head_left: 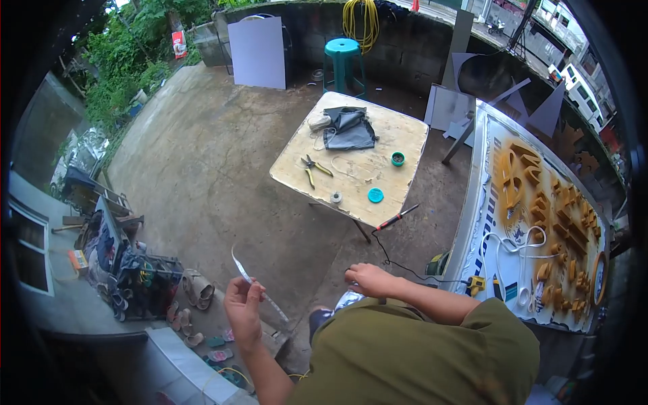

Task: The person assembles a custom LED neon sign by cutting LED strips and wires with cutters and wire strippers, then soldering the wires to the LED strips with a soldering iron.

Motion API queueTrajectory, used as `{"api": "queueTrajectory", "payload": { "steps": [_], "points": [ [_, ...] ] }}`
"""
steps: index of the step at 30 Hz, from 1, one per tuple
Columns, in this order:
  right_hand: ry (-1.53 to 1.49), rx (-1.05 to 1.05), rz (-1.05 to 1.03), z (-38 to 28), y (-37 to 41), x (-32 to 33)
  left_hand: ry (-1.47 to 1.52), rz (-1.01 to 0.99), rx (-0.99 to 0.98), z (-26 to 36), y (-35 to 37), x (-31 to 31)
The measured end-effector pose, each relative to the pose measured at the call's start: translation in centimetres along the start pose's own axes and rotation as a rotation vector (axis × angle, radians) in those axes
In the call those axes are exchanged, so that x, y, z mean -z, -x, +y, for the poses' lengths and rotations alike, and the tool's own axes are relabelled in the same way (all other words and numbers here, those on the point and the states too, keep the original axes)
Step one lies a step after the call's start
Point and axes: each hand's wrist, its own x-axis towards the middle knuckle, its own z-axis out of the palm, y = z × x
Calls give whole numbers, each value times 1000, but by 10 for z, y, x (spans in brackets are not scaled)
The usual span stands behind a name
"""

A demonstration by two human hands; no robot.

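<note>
Head view | left hand [244, 307] pinches a thin pale strip [273, 307], held out front | right hand [368, 278] curled low by the knee, can't tell its grip | pliers [314, 167] idle on table [398, 128] | gold letters [533, 196] already on sign panel [489, 131], white cable [499, 246] loose across it | blue print there unreadable

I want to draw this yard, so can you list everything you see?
table: one, pale wood, mid-yard
pliers: one, yellow-handled, on table
bag: one, grey, table's far end
lid: one, teal, table's near edge
corded tool: one, red-black, off table's near corner
stool: one, teal, by wall
coiled cable: one, yellow, on wall
sign board: one, white with golden letters, right
sandals: several, pale, lower left
strip: one, white, held lower left
left hand: one, fingers pinching strip
right hand: one, over lap, grip unclear
</note>
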Motion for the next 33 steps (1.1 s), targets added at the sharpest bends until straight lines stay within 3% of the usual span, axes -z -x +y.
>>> {"api": "queueTrajectory", "payload": {
  "steps": [7,16,24,33],
  "points": [
    [-61,-77,135,32,-40,19,-96,-52,67,-2,-87,-17],
    [-160,-287,128,-11,-133,12,-30,-320,87,-15,-232,17],
    [-256,-459,313,-59,-232,-5,-113,-573,113,-3,-364,58],
    [-319,-681,478,-66,-239,0,-58,-843,37,-2,-464,-38]
  ]
}}
